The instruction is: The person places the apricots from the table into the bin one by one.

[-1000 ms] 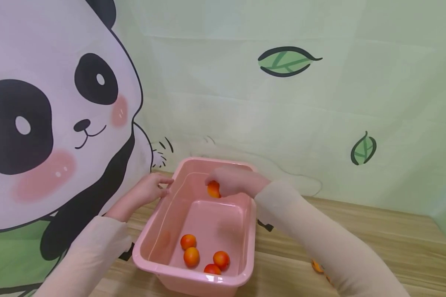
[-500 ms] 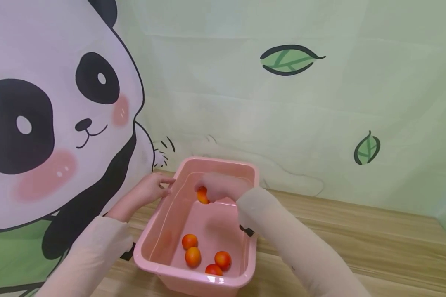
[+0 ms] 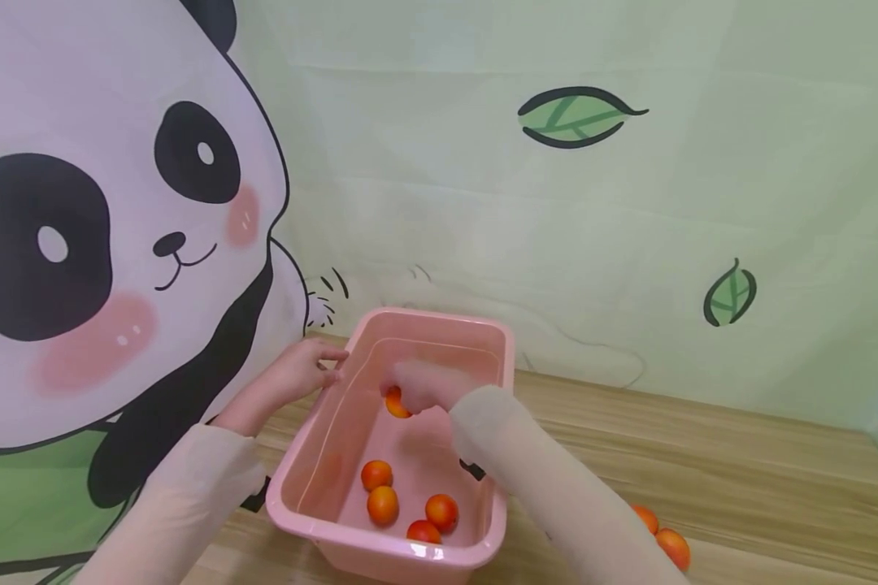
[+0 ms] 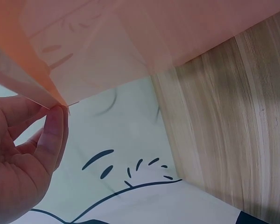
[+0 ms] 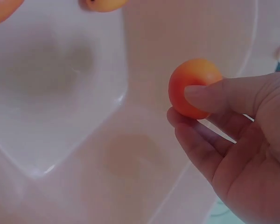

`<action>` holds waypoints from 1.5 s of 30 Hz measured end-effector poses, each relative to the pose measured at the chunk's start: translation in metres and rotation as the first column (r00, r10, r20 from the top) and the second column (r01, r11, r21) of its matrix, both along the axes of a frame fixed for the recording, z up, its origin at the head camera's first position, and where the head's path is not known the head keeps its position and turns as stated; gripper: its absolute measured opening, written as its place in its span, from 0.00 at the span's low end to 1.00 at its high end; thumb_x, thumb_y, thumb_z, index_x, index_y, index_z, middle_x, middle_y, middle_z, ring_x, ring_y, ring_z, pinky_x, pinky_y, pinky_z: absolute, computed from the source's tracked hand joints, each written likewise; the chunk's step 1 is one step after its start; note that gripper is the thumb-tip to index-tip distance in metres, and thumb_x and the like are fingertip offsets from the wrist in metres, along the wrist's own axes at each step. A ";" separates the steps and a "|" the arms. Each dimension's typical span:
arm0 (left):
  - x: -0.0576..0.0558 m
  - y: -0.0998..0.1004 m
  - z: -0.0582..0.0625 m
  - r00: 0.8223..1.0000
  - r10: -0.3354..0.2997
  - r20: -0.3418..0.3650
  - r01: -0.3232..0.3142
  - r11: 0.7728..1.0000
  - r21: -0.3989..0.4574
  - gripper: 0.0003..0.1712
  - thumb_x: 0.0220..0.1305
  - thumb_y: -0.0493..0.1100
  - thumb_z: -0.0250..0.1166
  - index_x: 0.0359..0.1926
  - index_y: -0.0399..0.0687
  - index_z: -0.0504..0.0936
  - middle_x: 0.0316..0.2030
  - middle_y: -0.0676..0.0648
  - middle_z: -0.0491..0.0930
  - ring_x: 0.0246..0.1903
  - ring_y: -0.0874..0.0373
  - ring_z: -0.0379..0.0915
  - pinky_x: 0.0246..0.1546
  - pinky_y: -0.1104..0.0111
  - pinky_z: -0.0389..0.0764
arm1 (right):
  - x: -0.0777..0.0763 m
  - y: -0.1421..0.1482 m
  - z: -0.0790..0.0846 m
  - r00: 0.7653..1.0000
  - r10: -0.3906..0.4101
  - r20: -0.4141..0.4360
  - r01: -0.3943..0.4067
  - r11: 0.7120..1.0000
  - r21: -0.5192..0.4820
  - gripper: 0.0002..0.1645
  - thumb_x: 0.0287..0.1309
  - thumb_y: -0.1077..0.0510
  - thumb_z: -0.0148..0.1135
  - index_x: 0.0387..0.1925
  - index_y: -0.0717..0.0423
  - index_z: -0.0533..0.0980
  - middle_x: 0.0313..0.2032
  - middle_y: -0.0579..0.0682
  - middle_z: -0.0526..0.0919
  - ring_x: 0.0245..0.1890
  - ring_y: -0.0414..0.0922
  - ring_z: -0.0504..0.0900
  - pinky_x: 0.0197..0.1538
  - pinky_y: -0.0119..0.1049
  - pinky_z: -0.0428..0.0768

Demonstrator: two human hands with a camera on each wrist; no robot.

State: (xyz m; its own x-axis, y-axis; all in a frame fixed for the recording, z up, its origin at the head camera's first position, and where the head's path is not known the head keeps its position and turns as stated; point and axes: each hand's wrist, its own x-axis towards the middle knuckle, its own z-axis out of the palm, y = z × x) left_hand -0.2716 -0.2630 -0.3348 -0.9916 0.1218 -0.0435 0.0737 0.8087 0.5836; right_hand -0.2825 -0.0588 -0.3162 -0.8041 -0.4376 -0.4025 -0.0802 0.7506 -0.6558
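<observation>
A deep pink plastic basin (image 3: 329, 451) stands on the wooden table. My left hand (image 3: 303, 370) pinches the basin's left rim between thumb and fingers; the left wrist view shows the thumb and fingers (image 4: 51, 140) meeting at the edge. Inside the basin, toward its far end, my right hand (image 3: 428, 383) holds a round orange-red fruit (image 5: 184, 88) between thumb and fingertips. The right wrist view has this fruit held above the basin's inner surface. Several similar fruits lie on the basin floor near its front, among them one orange fruit (image 3: 383, 505) and one redder fruit (image 3: 441, 513).
Two more orange-red fruits (image 3: 673, 548) lie on the table (image 3: 739, 487) to the right of the basin, partly behind the right sleeve (image 3: 556, 487). A pale green cloth backdrop (image 3: 629, 203) with a panda and leaves hangs close behind the basin.
My right hand has moved left, then lower into the basin, with the fruit in its fingers. My left hand stays on the rim. Fruits on the table have come out from behind the right sleeve.
</observation>
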 end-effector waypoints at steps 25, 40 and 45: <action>0.000 0.003 0.000 1.000 0.003 0.007 -0.003 1.000 0.010 0.21 0.58 0.34 0.56 0.54 0.34 0.72 0.52 0.34 0.72 0.43 0.45 0.75 0.42 0.60 0.78 | -0.011 -0.008 -0.028 0.976 0.186 -0.109 -0.155 0.957 0.246 0.18 0.42 0.60 0.67 0.32 0.33 0.74 0.36 0.39 0.73 0.39 0.43 0.70 0.45 0.43 0.74; -0.002 0.003 0.002 1.000 -0.031 -0.004 0.031 1.000 0.000 0.21 0.59 0.34 0.55 0.54 0.33 0.70 0.54 0.33 0.70 0.44 0.43 0.75 0.42 0.60 0.78 | -0.011 0.013 0.006 0.987 0.147 -0.060 -0.147 0.989 0.000 0.19 0.42 0.58 0.64 0.36 0.31 0.74 0.39 0.37 0.74 0.43 0.41 0.69 0.43 0.42 0.70; -0.003 0.003 0.001 1.000 -0.028 0.002 0.028 1.000 -0.002 0.21 0.59 0.34 0.55 0.54 0.32 0.70 0.55 0.33 0.68 0.45 0.43 0.74 0.43 0.59 0.77 | -0.013 0.028 0.021 0.960 0.235 -0.150 -0.237 0.972 0.008 0.20 0.42 0.60 0.64 0.39 0.38 0.72 0.38 0.42 0.74 0.42 0.43 0.71 0.38 0.35 0.77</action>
